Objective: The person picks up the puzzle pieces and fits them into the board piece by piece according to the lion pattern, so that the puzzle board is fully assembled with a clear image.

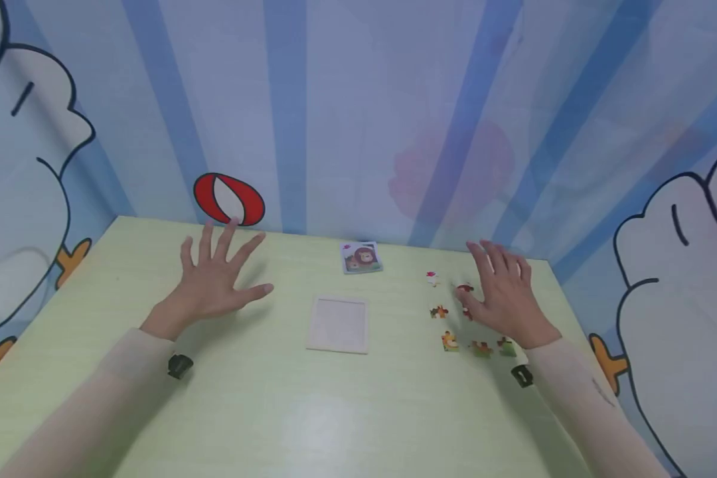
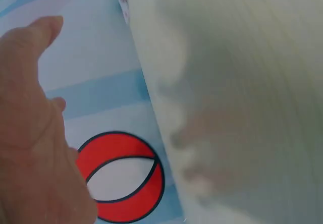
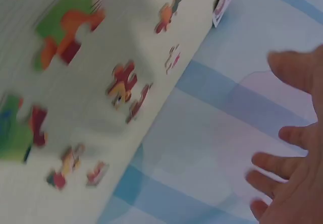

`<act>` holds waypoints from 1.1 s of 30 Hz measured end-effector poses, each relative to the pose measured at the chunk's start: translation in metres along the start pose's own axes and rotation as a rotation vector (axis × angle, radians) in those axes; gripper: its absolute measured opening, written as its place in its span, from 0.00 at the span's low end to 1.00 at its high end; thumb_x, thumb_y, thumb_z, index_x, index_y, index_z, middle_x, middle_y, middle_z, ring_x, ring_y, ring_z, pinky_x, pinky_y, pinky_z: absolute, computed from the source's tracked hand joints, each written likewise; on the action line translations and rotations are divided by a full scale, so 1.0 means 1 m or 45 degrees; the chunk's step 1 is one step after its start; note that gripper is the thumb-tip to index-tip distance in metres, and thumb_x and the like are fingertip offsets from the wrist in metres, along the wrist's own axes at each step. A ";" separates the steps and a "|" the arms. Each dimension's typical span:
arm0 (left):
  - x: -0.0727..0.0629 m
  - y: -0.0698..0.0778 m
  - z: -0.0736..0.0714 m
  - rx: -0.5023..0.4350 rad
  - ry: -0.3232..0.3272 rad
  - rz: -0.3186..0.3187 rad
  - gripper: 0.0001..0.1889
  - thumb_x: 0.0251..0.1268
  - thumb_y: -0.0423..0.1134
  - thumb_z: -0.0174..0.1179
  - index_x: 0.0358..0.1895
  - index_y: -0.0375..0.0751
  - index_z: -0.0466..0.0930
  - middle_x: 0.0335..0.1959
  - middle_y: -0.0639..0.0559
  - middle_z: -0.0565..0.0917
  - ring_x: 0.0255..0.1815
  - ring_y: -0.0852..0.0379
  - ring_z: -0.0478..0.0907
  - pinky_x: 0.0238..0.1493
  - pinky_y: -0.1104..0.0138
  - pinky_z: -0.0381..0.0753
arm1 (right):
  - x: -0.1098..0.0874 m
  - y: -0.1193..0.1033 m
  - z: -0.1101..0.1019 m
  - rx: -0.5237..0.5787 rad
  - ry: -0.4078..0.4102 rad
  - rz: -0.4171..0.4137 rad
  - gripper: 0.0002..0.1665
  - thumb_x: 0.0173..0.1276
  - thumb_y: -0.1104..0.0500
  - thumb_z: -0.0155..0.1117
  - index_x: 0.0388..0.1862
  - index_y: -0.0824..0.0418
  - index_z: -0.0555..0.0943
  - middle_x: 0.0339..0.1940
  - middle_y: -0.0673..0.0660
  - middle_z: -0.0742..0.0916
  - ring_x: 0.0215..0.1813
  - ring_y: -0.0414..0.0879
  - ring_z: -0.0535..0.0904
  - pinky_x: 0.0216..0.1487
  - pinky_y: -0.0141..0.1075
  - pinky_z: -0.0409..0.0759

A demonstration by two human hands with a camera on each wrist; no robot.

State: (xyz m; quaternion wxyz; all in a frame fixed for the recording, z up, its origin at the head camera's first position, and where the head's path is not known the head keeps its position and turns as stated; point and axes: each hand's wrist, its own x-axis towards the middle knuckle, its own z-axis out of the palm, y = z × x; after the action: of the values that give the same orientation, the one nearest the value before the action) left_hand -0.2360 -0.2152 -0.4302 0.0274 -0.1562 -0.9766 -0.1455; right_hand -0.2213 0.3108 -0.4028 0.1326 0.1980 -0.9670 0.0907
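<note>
My left hand point(image 1: 209, 282) hovers above the left part of the table with fingers spread wide, holding nothing. In the left wrist view, its shadow falls on the tabletop. Over on the right, my right hand point(image 1: 508, 302) is raised with fingers extended and nothing in its grasp. Below and beside it lie several loose jigsaw pieces, among them an orange and green piece point(image 1: 450, 341) and a small white and pink one point(image 1: 432, 278). The right wrist view shows a brown animal piece point(image 3: 121, 85) on the table, and the hand partly hides others in the head view.
Between the hands lies a square, pale puzzle tray point(image 1: 338, 325) with a raised rim. Behind it, near the table's back edge, is a small picture card point(image 1: 361, 257) with a lion. A striped blue curtain point(image 1: 346, 119) with cartoon prints hangs around the light table point(image 1: 263, 411).
</note>
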 end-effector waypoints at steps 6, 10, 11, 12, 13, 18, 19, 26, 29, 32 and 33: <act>0.008 0.017 0.026 -0.310 -0.136 0.066 0.54 0.67 0.73 0.60 0.89 0.68 0.38 0.90 0.33 0.40 0.87 0.18 0.33 0.75 0.17 0.42 | 0.013 0.008 0.010 0.365 -0.013 0.038 0.31 0.87 0.54 0.56 0.82 0.63 0.68 0.69 0.71 0.83 0.65 0.67 0.82 0.63 0.66 0.80; 0.013 0.031 0.040 -0.349 -0.241 0.116 0.54 0.66 0.75 0.61 0.89 0.66 0.42 0.90 0.32 0.42 0.87 0.17 0.36 0.74 0.16 0.47 | 0.021 0.013 0.019 0.440 -0.010 0.084 0.24 0.86 0.56 0.56 0.74 0.64 0.77 0.59 0.68 0.89 0.56 0.62 0.87 0.57 0.60 0.85; 0.014 0.035 0.043 -0.359 -0.274 0.120 0.54 0.66 0.74 0.61 0.89 0.66 0.43 0.90 0.33 0.41 0.87 0.18 0.36 0.75 0.16 0.46 | 0.023 0.014 0.021 0.458 -0.020 0.101 0.23 0.86 0.57 0.57 0.72 0.64 0.79 0.57 0.68 0.89 0.54 0.61 0.88 0.55 0.59 0.86; 0.015 0.038 0.046 -0.363 -0.307 0.128 0.54 0.66 0.74 0.62 0.89 0.66 0.44 0.90 0.33 0.41 0.87 0.18 0.36 0.75 0.16 0.46 | 0.025 0.014 0.022 0.475 -0.036 0.119 0.22 0.85 0.58 0.57 0.71 0.64 0.80 0.55 0.67 0.90 0.53 0.60 0.88 0.53 0.57 0.87; 0.015 0.042 0.048 -0.367 -0.342 0.128 0.53 0.66 0.73 0.63 0.89 0.66 0.45 0.91 0.34 0.40 0.88 0.19 0.35 0.76 0.17 0.45 | 0.027 0.015 0.024 0.489 -0.055 0.131 0.21 0.85 0.58 0.58 0.70 0.65 0.81 0.54 0.67 0.90 0.51 0.59 0.89 0.51 0.55 0.88; 0.011 0.050 0.059 -0.361 -0.443 0.142 0.52 0.62 0.71 0.69 0.87 0.68 0.55 0.90 0.34 0.42 0.88 0.18 0.36 0.77 0.19 0.42 | 0.042 0.014 0.035 0.523 -0.178 0.161 0.20 0.84 0.61 0.59 0.68 0.66 0.83 0.52 0.67 0.90 0.47 0.59 0.89 0.42 0.44 0.87; 0.010 0.051 0.061 -0.359 -0.450 0.136 0.51 0.61 0.71 0.70 0.86 0.69 0.57 0.90 0.34 0.42 0.88 0.19 0.35 0.78 0.20 0.41 | 0.045 0.014 0.037 0.522 -0.201 0.166 0.20 0.83 0.61 0.59 0.68 0.66 0.83 0.52 0.67 0.90 0.47 0.58 0.89 0.42 0.43 0.87; 0.007 0.051 0.066 -0.391 -0.445 0.104 0.50 0.58 0.68 0.72 0.84 0.72 0.59 0.92 0.39 0.37 0.90 0.25 0.26 0.82 0.24 0.32 | 0.063 0.016 0.048 0.475 -0.388 0.244 0.21 0.82 0.63 0.58 0.68 0.66 0.83 0.55 0.70 0.89 0.52 0.61 0.88 0.46 0.46 0.88; 0.007 0.053 0.065 -0.407 -0.431 0.113 0.52 0.58 0.68 0.73 0.85 0.70 0.58 0.91 0.37 0.38 0.89 0.23 0.27 0.81 0.22 0.31 | 0.067 0.017 0.052 0.426 -0.449 0.255 0.23 0.82 0.62 0.57 0.71 0.66 0.81 0.55 0.70 0.88 0.53 0.62 0.86 0.50 0.49 0.87; 0.007 0.054 0.066 -0.406 -0.425 0.112 0.52 0.57 0.68 0.74 0.84 0.67 0.59 0.91 0.36 0.39 0.89 0.22 0.28 0.80 0.22 0.32 | 0.069 0.018 0.058 0.401 -0.488 0.272 0.24 0.81 0.59 0.60 0.71 0.64 0.81 0.54 0.69 0.89 0.50 0.58 0.86 0.49 0.48 0.86; 0.007 0.055 0.066 -0.404 -0.424 0.116 0.51 0.57 0.68 0.74 0.84 0.66 0.60 0.91 0.36 0.39 0.89 0.22 0.29 0.79 0.21 0.33 | 0.069 0.019 0.060 0.393 -0.500 0.272 0.24 0.80 0.59 0.61 0.71 0.63 0.81 0.53 0.68 0.89 0.48 0.57 0.86 0.47 0.47 0.85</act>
State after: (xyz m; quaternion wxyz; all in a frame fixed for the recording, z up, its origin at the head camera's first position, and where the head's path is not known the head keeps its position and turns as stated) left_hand -0.2259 -0.1439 -0.4775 -0.1523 -0.2242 -0.9245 -0.2679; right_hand -0.3030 0.2892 -0.4418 -0.0997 0.1263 -0.9643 0.2103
